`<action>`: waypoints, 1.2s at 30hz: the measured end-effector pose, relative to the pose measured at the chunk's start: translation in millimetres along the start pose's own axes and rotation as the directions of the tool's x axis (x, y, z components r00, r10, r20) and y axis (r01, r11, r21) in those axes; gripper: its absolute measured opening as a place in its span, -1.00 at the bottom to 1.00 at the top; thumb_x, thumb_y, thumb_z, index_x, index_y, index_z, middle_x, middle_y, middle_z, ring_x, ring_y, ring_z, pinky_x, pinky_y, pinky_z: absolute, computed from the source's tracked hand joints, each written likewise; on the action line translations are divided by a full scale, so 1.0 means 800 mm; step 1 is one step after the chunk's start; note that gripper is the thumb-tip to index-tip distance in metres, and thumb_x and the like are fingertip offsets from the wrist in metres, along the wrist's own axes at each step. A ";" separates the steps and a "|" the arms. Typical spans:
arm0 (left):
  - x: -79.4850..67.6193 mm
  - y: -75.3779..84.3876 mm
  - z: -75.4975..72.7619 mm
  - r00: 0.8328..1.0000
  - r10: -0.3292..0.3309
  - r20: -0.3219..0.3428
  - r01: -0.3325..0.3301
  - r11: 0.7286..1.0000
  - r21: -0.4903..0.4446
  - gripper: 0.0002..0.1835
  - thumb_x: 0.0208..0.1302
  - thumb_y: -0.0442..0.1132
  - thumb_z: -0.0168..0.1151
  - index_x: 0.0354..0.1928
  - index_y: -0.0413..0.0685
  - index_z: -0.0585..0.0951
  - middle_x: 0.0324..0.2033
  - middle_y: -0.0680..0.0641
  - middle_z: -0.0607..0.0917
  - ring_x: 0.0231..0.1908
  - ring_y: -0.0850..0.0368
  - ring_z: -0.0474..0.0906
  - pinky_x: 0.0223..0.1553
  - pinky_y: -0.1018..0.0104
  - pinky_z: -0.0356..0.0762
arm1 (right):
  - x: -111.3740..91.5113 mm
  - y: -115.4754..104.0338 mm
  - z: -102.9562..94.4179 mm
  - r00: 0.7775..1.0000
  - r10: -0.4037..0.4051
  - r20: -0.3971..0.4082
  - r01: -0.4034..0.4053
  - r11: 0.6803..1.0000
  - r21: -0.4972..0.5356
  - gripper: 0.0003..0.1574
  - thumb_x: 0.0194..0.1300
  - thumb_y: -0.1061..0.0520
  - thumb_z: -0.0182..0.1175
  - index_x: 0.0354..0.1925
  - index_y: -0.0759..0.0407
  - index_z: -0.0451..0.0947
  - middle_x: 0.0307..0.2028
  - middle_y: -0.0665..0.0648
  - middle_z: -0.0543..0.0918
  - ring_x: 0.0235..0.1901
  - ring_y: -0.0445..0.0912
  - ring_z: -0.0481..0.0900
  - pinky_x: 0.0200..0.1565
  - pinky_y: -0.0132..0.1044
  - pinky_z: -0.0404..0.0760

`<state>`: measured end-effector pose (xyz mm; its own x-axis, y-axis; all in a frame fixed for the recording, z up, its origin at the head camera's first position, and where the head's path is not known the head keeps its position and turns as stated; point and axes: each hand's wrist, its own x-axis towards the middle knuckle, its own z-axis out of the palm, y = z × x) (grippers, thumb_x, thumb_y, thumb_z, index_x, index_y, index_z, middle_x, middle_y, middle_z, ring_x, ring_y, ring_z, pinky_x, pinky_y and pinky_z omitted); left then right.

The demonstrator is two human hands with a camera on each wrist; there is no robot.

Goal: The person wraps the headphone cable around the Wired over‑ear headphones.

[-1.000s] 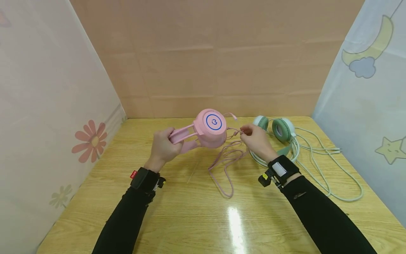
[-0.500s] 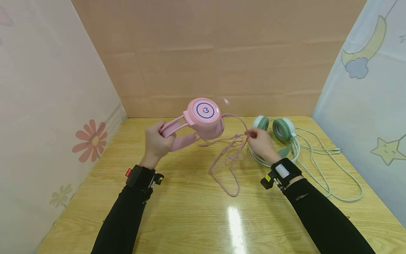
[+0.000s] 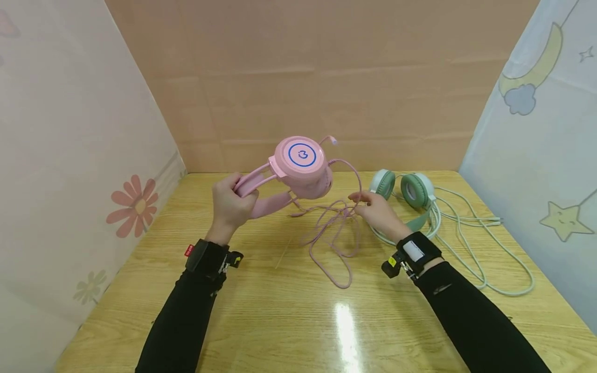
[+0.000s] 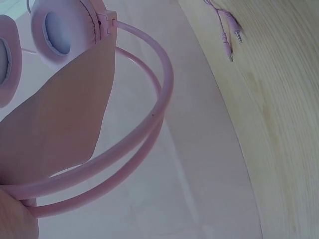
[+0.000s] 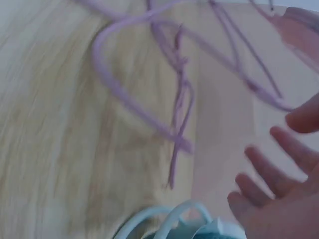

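A pink headset [image 3: 300, 168] is held up above the table, its round ear cup with a blue ring facing up. My left hand [image 3: 231, 207] grips its headband; the left wrist view shows the two thin pink band rods [image 4: 149, 119] and the ear cushions [image 4: 62, 37]. From the ear cup a pink cable [image 3: 356, 176] arcs down to a loose tangle on the table. My right hand [image 3: 380, 212] is at this cable, fingers spread and apart from the thumb in the right wrist view, where the blurred cable reaches the thumb [image 5: 305, 117].
To the right lies a green and white headset [image 3: 415, 191] with its pale cable [image 3: 508, 292] looped over the wooden table [image 3: 280, 321]. Small pink plugs [image 4: 232, 30] lie on the wood. A brown back panel [image 3: 303, 77] and printed side cloths stand around the table.
The pink headset has risen and shifted slightly left in my left hand. Its cable now arcs from the ear cup. My right hand went right, then back left slightly, its fingers loosening.
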<state>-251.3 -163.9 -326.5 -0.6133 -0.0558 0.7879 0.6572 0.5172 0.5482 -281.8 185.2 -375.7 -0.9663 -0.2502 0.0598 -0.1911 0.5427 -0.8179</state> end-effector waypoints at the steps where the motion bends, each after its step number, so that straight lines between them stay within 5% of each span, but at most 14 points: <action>1: 0.001 0.001 0.001 1.000 0.002 -0.003 -0.002 1.000 -0.003 -0.94 -0.13 -0.36 0.14 -0.62 -0.22 0.48 -0.74 0.06 0.30 -0.74 0.19 0.18 -0.71 0.35 0.10 | 0.000 -0.004 0.000 1.000 -0.006 0.018 0.005 0.999 0.038 -0.43 0.36 0.24 0.04 0.31 0.32 0.43 0.33 0.34 0.45 0.40 0.30 0.26 0.35 0.25 0.22; 5: 0.003 0.002 0.004 1.000 -0.008 -0.025 0.007 1.000 -0.014 -0.93 -0.13 -0.36 0.13 -0.63 -0.20 0.45 -0.74 0.06 0.29 -0.73 0.19 0.17 -0.70 0.35 0.09 | 0.000 -0.013 0.004 0.997 -0.040 0.064 0.024 0.971 0.238 -0.44 0.35 0.25 0.05 0.29 0.36 0.42 0.31 0.36 0.47 0.37 0.30 0.28 0.39 0.23 0.12; 12: 0.005 0.007 0.013 0.995 -0.063 -0.072 0.060 0.997 -0.039 -0.81 -0.15 -0.38 0.13 -0.69 -0.08 0.32 -0.76 0.08 0.25 -0.74 0.22 0.14 -0.70 0.36 0.07 | 0.003 -0.007 0.027 0.999 -0.036 -0.005 0.034 0.868 0.495 -0.48 0.43 0.13 0.20 0.22 0.42 0.43 0.04 0.30 0.59 0.09 0.15 0.57 0.26 0.05 0.42; 18: 0.008 0.020 0.020 0.992 -0.093 -0.087 0.085 0.993 -0.086 -0.83 -0.13 -0.41 0.14 -0.68 -0.14 0.36 -0.75 0.07 0.26 -0.74 0.21 0.15 -0.69 0.37 0.07 | 0.010 -0.005 0.053 0.995 0.000 0.097 -0.046 0.878 0.477 -0.25 0.43 0.02 0.23 0.44 0.24 0.24 0.27 0.32 0.43 0.28 0.22 0.40 0.35 0.06 0.30; 28: 0.014 0.032 0.032 0.987 -0.110 -0.118 0.093 0.985 -0.145 -0.84 -0.08 -0.45 0.12 -0.67 -0.15 0.38 -0.73 0.09 0.23 -0.74 0.27 0.12 -0.68 0.38 0.02 | 0.013 -0.006 0.084 0.993 -0.017 0.117 -0.043 0.870 0.491 -0.34 0.46 0.00 0.21 0.37 0.27 0.35 0.32 0.38 0.44 0.26 0.21 0.46 0.34 0.08 0.36; 30: 0.014 0.034 0.033 0.985 -0.119 -0.121 0.100 0.983 -0.155 -0.81 -0.07 -0.46 0.13 -0.66 -0.13 0.36 -0.73 0.10 0.23 -0.75 0.33 0.10 -0.69 0.39 0.01 | 0.014 -0.009 0.086 0.990 -0.044 0.132 -0.035 0.838 0.544 -0.34 0.48 0.02 0.19 0.39 0.28 0.32 0.34 0.42 0.40 0.29 0.22 0.44 0.36 0.08 0.33; 34: 0.015 0.036 0.037 0.982 -0.147 -0.123 0.123 0.976 -0.180 -0.76 -0.08 -0.49 0.15 -0.67 -0.08 0.33 -0.74 0.11 0.20 -0.76 0.36 0.08 -0.69 0.42 -0.01 | 0.018 -0.016 0.090 0.985 -0.102 0.140 -0.026 0.712 0.702 -0.35 0.56 0.09 0.05 0.45 0.38 0.20 0.42 0.43 0.28 0.42 0.24 0.24 0.43 0.05 0.20; 36: 0.015 0.038 0.039 0.980 -0.160 -0.119 0.136 0.973 -0.189 -0.74 -0.08 -0.50 0.13 -0.68 -0.07 0.31 -0.75 0.12 0.19 -0.75 0.36 0.07 -0.69 0.42 -0.02 | 0.021 -0.018 0.091 0.988 -0.112 0.111 -0.004 0.684 0.729 -0.36 0.59 0.10 0.00 0.44 0.43 0.20 0.44 0.39 0.26 0.48 0.20 0.15 0.47 0.03 0.12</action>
<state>-252.3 -122.4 -309.0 -0.6543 -0.2392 0.7174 0.6382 0.3344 0.6935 -282.4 114.7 -404.5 -0.9138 -0.3967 0.0871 -0.0009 -0.2124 -0.9772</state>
